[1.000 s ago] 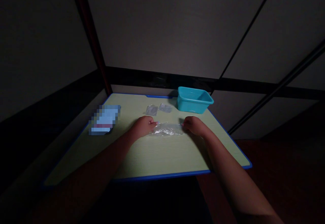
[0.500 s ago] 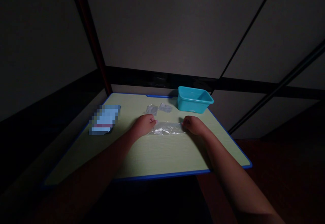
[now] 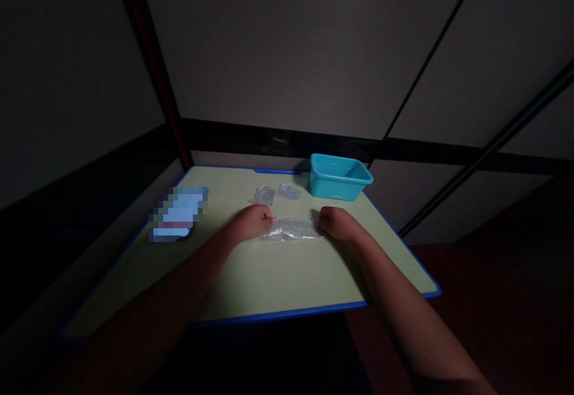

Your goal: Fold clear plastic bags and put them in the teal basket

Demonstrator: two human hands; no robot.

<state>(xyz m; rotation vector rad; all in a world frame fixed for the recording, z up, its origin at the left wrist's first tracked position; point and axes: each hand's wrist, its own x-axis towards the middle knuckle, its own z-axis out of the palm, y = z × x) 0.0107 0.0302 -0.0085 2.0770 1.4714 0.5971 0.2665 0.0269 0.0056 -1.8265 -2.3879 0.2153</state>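
A clear plastic bag [image 3: 293,229] stretches between my two hands, just over the middle of the table. My left hand [image 3: 255,222] pinches its left upper corner with fingers closed. At the opposite corner my right hand [image 3: 334,222] grips the bag in a closed pinch. Wrinkles and bright glints run along the bag's lower part. Beyond my left hand lie two small folded pieces of clear plastic, one on the left [image 3: 264,196] and one on the right [image 3: 287,192].
The pale table [image 3: 278,281] has a blue rim. A turquoise plastic basket [image 3: 338,187] stands at its back right. On the left lies a phone [image 3: 182,213] with a blurred-out screen. Behind the table rises a panelled wall [image 3: 278,48].
The whole view has shifted slightly, so the table and basket sit a little further left. Both hands still hold the bag's corners, and the bag hangs a bit slacker.
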